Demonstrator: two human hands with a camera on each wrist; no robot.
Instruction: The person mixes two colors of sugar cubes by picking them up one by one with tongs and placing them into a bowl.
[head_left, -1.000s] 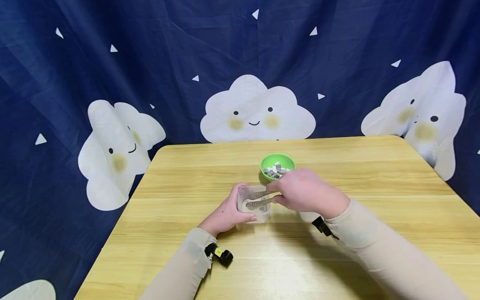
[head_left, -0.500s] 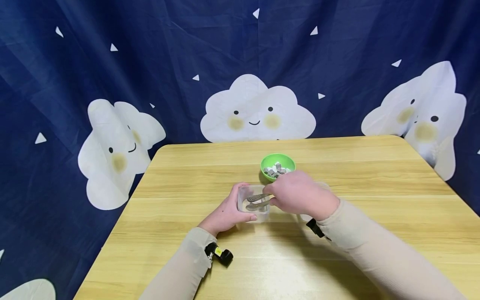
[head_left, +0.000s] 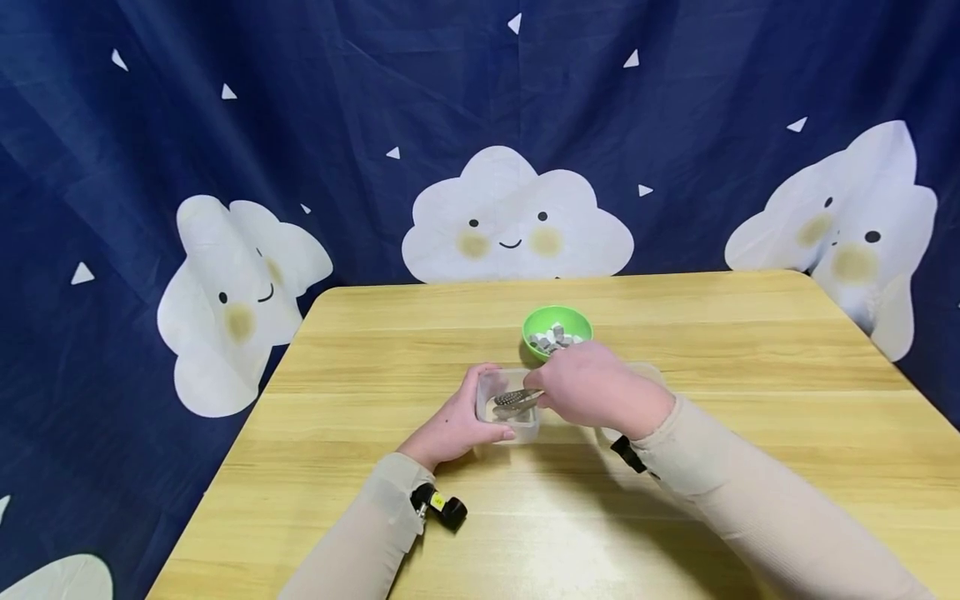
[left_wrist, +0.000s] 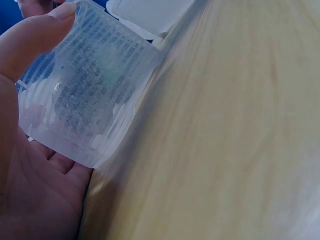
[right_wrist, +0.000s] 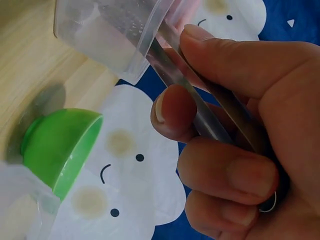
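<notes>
My left hand grips a small clear plastic box from its left side, thumb along the near wall and fingers round the far side. In my right hand is a pair of metal tongs, with perforated ends dipping into the box. The right wrist view shows the fingers and thumb wrapped round the tongs' arms. The two tong ends lie close together near the box's floor; I cannot tell whether they pinch anything. Just behind the box stands a green bowl with several grey and white cubes.
A translucent plastic piece lies on the table to the right, mostly hidden beneath my right hand. The wooden table ends at a dark blue curtain with cloud prints.
My right hand has shifted slightly left, and the tong ends have come together inside the box. My left hand keeps its hold on the box.
</notes>
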